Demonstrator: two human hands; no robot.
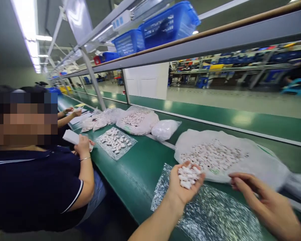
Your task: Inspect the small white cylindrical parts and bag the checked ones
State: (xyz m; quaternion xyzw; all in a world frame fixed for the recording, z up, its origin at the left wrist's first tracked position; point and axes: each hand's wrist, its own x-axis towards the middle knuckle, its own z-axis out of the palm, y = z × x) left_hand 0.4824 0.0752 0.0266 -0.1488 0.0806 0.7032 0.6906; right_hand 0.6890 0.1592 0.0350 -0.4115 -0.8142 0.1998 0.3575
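The left hand [183, 185] cups a heap of small white parts [188, 176] over the bubble sheet [215, 214], which lies bare on the worktop [137, 170]. The right hand [263, 201] hangs spread and holds nothing beside the open bag [261, 160], which is full of parts.

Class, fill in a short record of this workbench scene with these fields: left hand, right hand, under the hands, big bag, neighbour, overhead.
left hand: left hand, palm up, cupping a pile of small white parts
right hand: right hand, open, holding nothing, beside the big bag
under the hands: shiny bubble sheet on the green bench
big bag: clear plastic bag, opened, full of white parts
neighbour: a person in a dark shirt holding a white piece
overhead: blue baskets on a shelf
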